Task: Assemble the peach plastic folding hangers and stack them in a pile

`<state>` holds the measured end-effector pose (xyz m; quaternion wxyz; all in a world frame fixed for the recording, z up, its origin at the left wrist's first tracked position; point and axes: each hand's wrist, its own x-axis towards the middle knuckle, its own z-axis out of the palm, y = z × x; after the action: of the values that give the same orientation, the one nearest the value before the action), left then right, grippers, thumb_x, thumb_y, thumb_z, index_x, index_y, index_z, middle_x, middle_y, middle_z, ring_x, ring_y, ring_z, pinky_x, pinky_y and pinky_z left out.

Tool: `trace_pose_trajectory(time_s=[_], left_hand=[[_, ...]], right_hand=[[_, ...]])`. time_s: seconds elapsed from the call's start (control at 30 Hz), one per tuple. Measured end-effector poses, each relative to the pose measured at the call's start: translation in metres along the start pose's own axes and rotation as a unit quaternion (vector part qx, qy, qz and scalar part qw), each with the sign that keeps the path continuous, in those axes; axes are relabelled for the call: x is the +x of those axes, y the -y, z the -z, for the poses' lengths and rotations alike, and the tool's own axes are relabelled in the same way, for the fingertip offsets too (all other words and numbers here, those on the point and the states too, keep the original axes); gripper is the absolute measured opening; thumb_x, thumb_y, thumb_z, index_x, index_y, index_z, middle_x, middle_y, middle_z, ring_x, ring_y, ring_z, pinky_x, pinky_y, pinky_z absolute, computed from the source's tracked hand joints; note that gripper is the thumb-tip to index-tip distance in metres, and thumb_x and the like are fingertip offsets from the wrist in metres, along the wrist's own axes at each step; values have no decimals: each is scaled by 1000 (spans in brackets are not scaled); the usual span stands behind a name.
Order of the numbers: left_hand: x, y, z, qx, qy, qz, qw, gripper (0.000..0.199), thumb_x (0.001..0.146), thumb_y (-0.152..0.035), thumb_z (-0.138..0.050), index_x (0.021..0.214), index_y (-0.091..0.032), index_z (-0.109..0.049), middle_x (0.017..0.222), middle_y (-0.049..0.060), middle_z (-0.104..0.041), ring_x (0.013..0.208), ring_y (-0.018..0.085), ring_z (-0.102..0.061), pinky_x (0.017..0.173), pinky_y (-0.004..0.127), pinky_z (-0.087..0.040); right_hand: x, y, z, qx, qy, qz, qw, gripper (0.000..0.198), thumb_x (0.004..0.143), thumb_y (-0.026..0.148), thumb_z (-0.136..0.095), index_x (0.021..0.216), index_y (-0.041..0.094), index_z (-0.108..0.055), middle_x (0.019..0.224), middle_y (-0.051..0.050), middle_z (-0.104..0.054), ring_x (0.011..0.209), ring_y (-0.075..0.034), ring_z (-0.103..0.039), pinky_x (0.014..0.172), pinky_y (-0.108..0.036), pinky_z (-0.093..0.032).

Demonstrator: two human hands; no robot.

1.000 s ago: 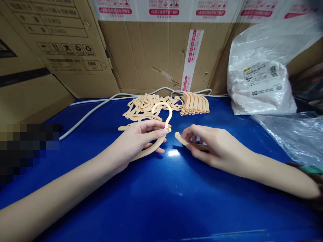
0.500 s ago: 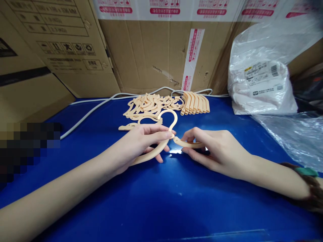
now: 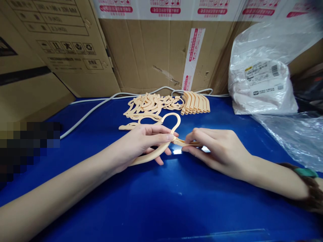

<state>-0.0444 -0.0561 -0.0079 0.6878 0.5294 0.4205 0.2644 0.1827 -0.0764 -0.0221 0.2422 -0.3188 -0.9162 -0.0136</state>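
Observation:
Between thumb and fingers, my left hand (image 3: 148, 139) grips a cream plastic hanger hook (image 3: 178, 120) joined to a curved arm that runs down to the left under the palm. My right hand (image 3: 214, 144) pinches a second curved hanger arm (image 3: 179, 142); its near end touches the joint below the hook. Whether the two are locked together cannot be made out. Behind my left hand lie flat cream hanger pieces (image 3: 126, 127).
A heap of cream hanger parts (image 3: 148, 102) and a neat row of curved arms (image 3: 196, 103) lie at the back of the blue table (image 3: 161, 201). A white cable (image 3: 88, 117) runs behind. Cardboard boxes (image 3: 151, 50) and a plastic bag (image 3: 262, 87) stand around.
The gap between the hook piece and the right-hand arm has closed, and their ends now meet. The hook has shifted slightly right, and the right-hand arm has turned a little.

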Motion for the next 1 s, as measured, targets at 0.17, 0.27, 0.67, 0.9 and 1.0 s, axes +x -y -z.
trace_pose_trajectory(time_s=[0.17, 0.27, 0.67, 0.9, 1.0], left_hand=[[0, -1, 1, 5, 17, -4, 1000, 7, 84, -23, -67, 84, -17, -71, 69, 1, -67, 61, 11, -64, 50, 18, -57], [-2, -1, 0, 15, 15, -17, 1000, 7, 82, -22, -68, 82, -16, -71, 71, 2, -67, 64, 12, -64, 51, 18, -57], [-2, -2, -4, 40, -8, -6, 999, 7, 83, -19, -68, 87, -12, -70, 70, 1, -68, 62, 9, -63, 52, 15, -56], [-1, 0, -4, 53, -9, -9, 999, 9, 83, -20, -69, 88, -12, -71, 69, 1, -69, 64, 10, -65, 52, 15, -56], [-1, 3, -5, 52, -15, -14, 998, 9, 83, -19, -70, 88, -12, -72, 73, 2, -71, 65, 10, -65, 52, 15, -56]], right_hand=[[-1, 3, 1, 33, 8, -1, 999, 13, 99, 26, -46, 107, 20, -54, 96, -5, -72, 77, -15, -68, 61, -24, -46], [-1, 5, 2, 51, 21, 8, 998, 19, 99, 24, -45, 114, 19, -55, 106, -7, -71, 85, -17, -69, 66, -25, -48], [-3, 4, 0, 87, 28, -5, 996, 17, 97, 20, -50, 110, 18, -60, 94, -2, -73, 72, -11, -68, 58, -20, -45], [-5, 7, 1, 67, 36, -10, 997, 15, 99, 25, -47, 105, 18, -58, 82, -2, -72, 64, -12, -66, 54, -20, -44], [-4, 7, 0, 62, 33, 8, 997, 15, 99, 22, -46, 107, 18, -58, 87, -3, -73, 67, -12, -68, 56, -20, -45]])
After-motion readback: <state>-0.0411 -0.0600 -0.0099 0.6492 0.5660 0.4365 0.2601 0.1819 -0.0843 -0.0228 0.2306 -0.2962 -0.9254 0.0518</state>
